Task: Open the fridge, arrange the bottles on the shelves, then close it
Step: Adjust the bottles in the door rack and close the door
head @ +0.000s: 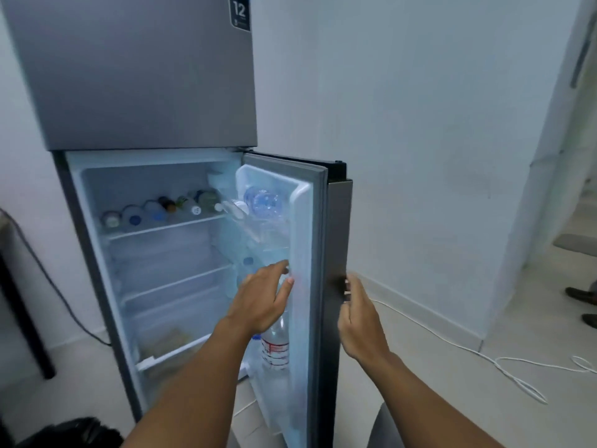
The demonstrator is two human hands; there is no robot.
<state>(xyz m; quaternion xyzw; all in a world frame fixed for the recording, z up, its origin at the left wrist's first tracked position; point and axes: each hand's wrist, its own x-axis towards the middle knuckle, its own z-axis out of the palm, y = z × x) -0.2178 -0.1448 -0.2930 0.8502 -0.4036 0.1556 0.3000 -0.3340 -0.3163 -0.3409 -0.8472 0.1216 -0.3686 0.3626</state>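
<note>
Beside the fridge door point(336, 253), my left hand point(261, 299) reached spread toward the door bottle point(274, 344), my right hand point(358, 315) loosely curled, empty; a clumsy nudge risked toppling it.

Plain white painted wall point(420, 124) rises beyond and to the right of the right hand, meeting pale tiled floor point(436, 383) at a white skirting board point(426, 310). A thin white looped cable point(517, 376) trails across the floor right of that hand. Far left of the left hand stands a dark table leg point(26, 318), with a black cord point(64, 302) beside it
</note>
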